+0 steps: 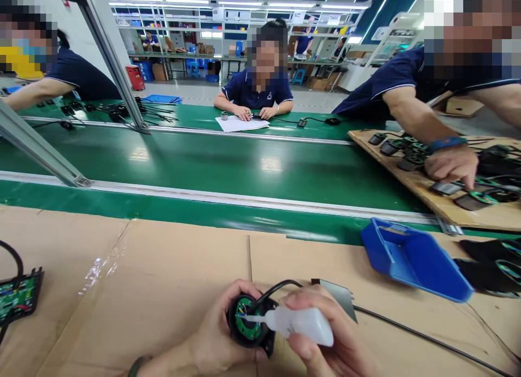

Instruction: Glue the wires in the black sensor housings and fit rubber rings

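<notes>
My left hand [222,328] is wrapped round a round black housing [268,341] with a green circuit board [249,329] showing in its open face. Between the fingers and thumb of my right hand [325,333] is a white squeeze bottle [301,324], tilted so that its thin nozzle points left. The nozzle tip is at the small coloured wires on the board; whether it touches them I cannot tell. A black cable [280,284] arcs out of the housing toward a grey metal box [340,296], which is partly hidden behind my right hand.
Cardboard [163,279] covers my bench. At the right stands a blue bin [423,263] near several black parts. A green conveyor [244,159] runs across beyond. A co-worker's hand [451,165] touches parts on a wooden board [391,165]. Another circuit board [20,295] lies at left.
</notes>
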Demonstrator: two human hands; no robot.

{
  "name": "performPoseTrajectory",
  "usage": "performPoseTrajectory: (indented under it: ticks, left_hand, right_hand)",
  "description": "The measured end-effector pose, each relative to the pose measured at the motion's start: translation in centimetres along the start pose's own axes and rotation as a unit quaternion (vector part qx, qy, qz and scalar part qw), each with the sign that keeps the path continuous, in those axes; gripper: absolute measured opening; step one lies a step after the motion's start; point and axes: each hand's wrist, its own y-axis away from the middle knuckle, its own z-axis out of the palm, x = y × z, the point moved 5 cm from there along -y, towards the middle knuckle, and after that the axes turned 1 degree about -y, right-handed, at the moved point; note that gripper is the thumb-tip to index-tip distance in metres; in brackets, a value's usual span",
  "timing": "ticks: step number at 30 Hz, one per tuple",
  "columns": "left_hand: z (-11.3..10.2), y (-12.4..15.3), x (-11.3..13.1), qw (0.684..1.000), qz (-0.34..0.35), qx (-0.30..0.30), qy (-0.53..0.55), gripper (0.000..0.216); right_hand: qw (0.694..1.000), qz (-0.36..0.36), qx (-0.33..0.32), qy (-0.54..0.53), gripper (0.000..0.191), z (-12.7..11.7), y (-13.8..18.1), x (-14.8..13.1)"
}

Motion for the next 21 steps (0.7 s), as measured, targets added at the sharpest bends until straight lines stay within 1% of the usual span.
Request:
performPoseTrajectory:
  ticks: [6, 11, 14, 16, 21]
  left_hand:
    - [0.08, 0.0, -0.13, 1.0, 0.022, -0.008, 0.0, 0.053]
    - [0.01, 0.06, -0.1, 0.999, 0.03, -0.01, -0.019, 0.054]
    - [-0.04, 0.05, -0.01, 0.999, 0.043, -0.011, -0.028, 0.054]
    - [-0.06, -0.01, 0.14, 0.998, 0.049, -0.01, -0.034, 0.054]
    - [-0.13, -0.13, 0.49, 0.996, 0.058, -0.005, -0.072, 0.054]
  right_hand:
    - [0.999, -0.041, -0.004, 0.022, 0.016, 0.31, -0.58, -1.08]
    - [0.999, -0.027, -0.017, 0.022, 0.018, 0.3, 0.03, -0.55]
    - [0.999, -0.018, -0.047, 0.021, 0.018, 0.42, 0.36, -0.35]
    - [0.998, -0.016, -0.056, 0.016, 0.018, 0.45, 0.38, -0.46]
    - [1.0, -0.012, -0.012, 0.0, 0.017, 0.03, 0.09, -0.73]
